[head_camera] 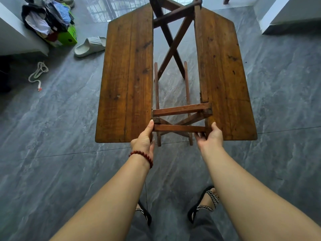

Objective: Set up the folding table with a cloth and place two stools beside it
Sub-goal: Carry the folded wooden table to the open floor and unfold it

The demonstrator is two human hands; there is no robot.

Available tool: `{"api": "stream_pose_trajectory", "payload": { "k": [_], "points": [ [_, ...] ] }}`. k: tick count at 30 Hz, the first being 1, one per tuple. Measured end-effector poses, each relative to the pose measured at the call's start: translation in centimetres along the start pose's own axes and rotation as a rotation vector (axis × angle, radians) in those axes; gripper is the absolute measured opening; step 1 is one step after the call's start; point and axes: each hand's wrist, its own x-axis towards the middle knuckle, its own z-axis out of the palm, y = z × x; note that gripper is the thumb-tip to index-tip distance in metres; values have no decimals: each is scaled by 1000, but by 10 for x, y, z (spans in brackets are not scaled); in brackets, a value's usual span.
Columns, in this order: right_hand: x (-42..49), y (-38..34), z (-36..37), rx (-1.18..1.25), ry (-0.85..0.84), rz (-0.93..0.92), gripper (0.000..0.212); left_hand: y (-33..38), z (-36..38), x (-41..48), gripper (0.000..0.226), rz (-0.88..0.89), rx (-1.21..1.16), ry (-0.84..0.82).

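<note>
Two leaves of the folding table (126,75) stand spread apart on the grey floor (52,136), leg frame showing between. The person's left hand (143,140) and right hand (211,136) each curl round an end of its near crossbar; a slipper (90,46) lies off left.

L hand (143,141), R hand (211,138) reach fwd, grip table frame (180,127).

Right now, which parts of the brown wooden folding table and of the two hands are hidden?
Head view.
Far end of the brown wooden folding table: cut by top edge.
Fingers of left hand: behind the hand itself.
Fingertips of right hand: under lower wooden crossbar.
</note>
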Motion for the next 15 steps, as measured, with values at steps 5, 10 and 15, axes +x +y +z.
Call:
{"api": "stream_pose_trajectory", "payload": {
  "k": [5,10,15],
  "points": [
    [-15,-4,4,-45,-69,-50,96,3,5,-6,46,60,52,128],
    [-22,-10,7,-93,-129,-74,91,7,10,-6,48,90,65,146],
    [-22,-17,9,-131,-153,-62,92,7,10,-3,49,92,87,142]
  ]
}}
